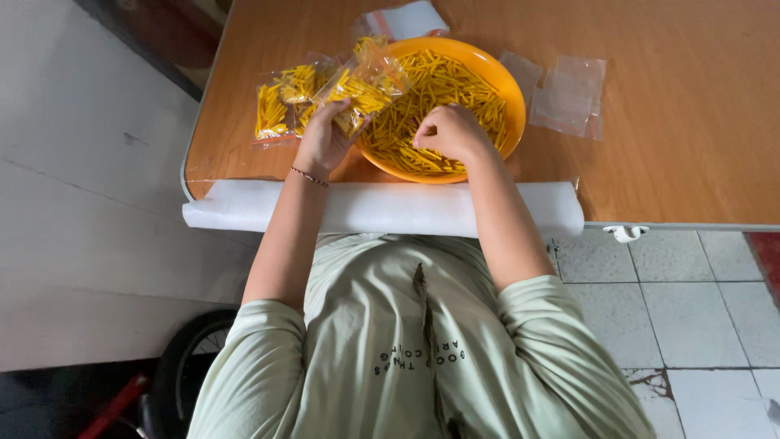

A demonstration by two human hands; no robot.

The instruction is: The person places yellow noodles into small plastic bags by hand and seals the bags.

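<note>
My left hand point(323, 138) holds up a small clear plastic bag point(366, 85) partly filled with yellow sticks, at the left rim of an orange bowl point(508, 89). The bowl is full of thin yellow sticks point(435, 81). My right hand point(451, 134) is inside the bowl with its fingers closed over the sticks; whether it grips any is hidden. Filled bags of yellow sticks point(280, 102) lie on the table to the left of the bowl.
Empty clear bags point(569, 93) lie right of the bowl and another point(404, 20) behind it, on a wooden table point(691, 122). A white foam roll point(382, 207) pads the near table edge. A tiled floor point(691, 309) is at right, a black wheel point(191, 362) at lower left.
</note>
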